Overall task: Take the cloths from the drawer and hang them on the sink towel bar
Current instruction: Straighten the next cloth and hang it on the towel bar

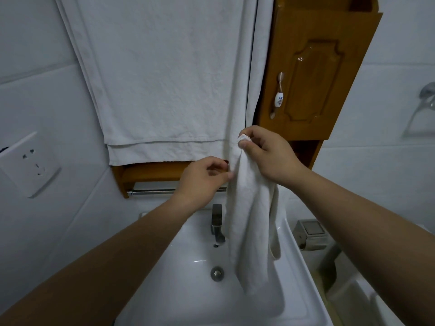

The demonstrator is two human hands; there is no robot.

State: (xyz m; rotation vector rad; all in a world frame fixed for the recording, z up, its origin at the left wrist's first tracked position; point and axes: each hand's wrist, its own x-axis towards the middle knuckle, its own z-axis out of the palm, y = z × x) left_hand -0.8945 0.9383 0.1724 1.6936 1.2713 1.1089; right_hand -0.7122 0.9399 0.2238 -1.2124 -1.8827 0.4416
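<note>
- towel bar (153, 191) sits behind the sink (296, 250), just above the faucet (217, 222)
- big towel (160, 78) hangs above the bar, cabinet (317, 78) just right of it
- wall socket (28, 163) off to the left
- cloth (251, 220) dangles over the sink, right of the faucet

Dim bluish light, glare on cabinet door (315, 81), edges bowed

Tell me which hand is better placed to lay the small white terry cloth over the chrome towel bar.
Probably the right hand: it pinches the top corner of the small white terry cloth, higher than the chrome towel bar. The left hand seems only to pinch its side edge.
</note>
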